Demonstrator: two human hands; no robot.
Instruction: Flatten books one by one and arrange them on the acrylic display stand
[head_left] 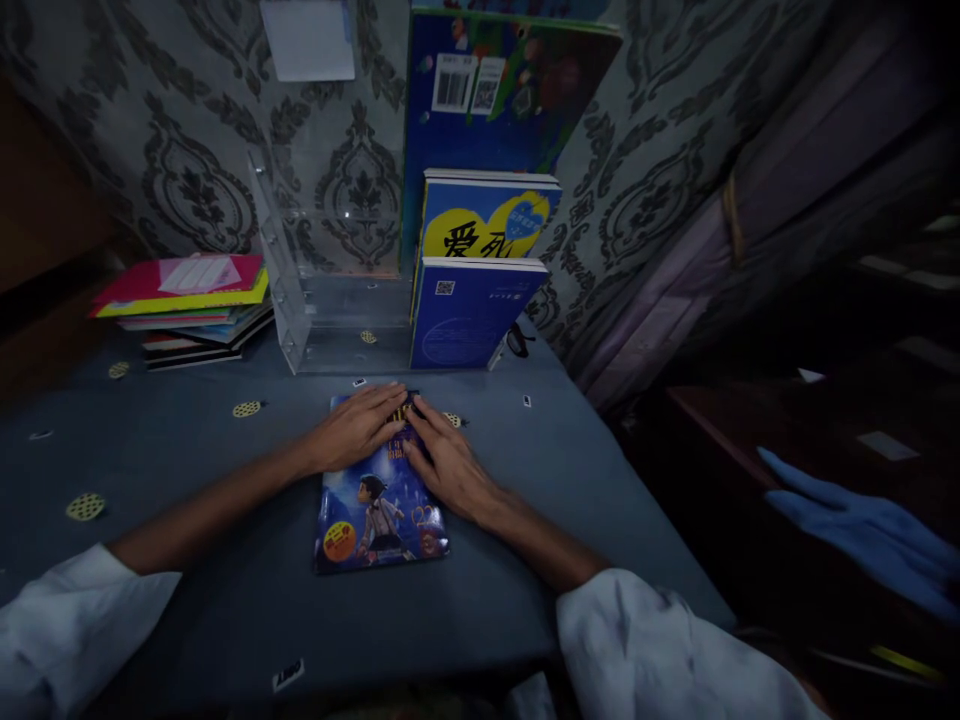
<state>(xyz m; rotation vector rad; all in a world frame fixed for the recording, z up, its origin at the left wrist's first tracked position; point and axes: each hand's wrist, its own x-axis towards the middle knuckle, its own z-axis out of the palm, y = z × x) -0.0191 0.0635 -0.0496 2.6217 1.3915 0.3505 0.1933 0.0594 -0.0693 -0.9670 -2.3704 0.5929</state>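
Note:
A blue illustrated book (382,515) with a cartoon figure on its cover lies flat on the cloth-covered table (487,610). My left hand (358,428) rests on the upper left of the cover, fingers stretched out. Across the book's upper right side lies my right hand (454,465), also flat with its fingers extended. The fingertips of both hands come close together near the top edge and hide part of the title. Behind them stands a clear acrylic rack (352,350) in tiers, with a blue book (476,320), a blue and yellow book (450,225) and a large picture book (495,130) upright in its right half.
To the rack's left is a pile of books and folders (199,300). Dark-framed glasses (519,341) lie by the rack's right end. Patterned wallpaper (202,170) backs the table. On the right are a tied curtain (675,270) and a blue glove-like item (862,520).

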